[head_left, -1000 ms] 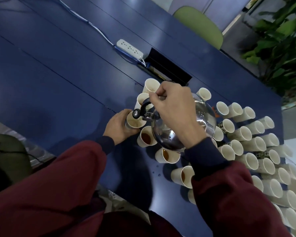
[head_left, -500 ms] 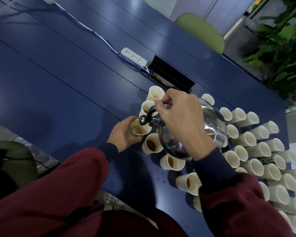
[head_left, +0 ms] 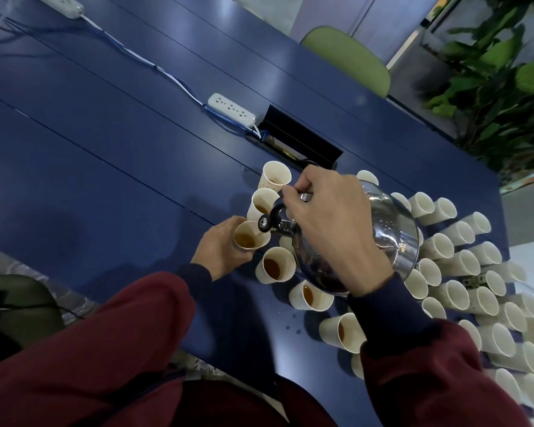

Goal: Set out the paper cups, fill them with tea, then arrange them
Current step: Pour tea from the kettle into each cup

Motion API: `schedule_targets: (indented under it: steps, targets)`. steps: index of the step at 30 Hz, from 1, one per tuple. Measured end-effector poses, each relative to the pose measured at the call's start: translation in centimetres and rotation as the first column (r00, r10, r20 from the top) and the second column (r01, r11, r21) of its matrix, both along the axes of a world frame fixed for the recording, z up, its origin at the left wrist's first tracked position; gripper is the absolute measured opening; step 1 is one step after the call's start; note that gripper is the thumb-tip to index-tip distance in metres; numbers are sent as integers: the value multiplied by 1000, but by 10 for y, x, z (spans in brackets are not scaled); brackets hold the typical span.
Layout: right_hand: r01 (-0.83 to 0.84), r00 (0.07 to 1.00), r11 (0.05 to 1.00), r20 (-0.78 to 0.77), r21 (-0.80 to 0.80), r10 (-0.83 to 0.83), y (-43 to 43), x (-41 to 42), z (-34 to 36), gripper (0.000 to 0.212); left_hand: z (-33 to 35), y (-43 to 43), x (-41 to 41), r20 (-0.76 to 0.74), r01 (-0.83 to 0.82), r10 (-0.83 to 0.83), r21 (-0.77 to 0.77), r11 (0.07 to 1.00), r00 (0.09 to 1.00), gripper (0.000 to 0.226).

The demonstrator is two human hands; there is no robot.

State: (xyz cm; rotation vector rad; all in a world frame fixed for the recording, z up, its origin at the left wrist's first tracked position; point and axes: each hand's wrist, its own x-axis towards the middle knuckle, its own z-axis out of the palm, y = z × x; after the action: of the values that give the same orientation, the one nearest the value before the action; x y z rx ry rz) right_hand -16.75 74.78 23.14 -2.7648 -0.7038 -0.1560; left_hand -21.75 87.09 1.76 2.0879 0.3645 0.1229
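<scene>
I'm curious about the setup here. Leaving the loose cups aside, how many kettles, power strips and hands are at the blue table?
Kettle: 1
Power strips: 2
Hands: 2, left hand holding a cup, right hand gripping the kettle
Total: 5

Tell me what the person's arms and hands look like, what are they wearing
The left sleeve and right sleeve are loose and maroon, each ending in a dark navy cuff. The left hand and right hand are bare: no gloves, rings or watch visible.
</scene>
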Motion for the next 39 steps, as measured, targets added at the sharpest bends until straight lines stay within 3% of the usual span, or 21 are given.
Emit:
schedule_targets:
  steps: [29,39]
  targets:
    - [-7,1000,998,13,-61,8,4,9,7,26,-16,6,8,6,61,-60,-75,995,998,49]
    - [-54,998,995,-18,-83,52,8,9,10,24,-15,7,7,-18,79,-79,-12,997,997,54]
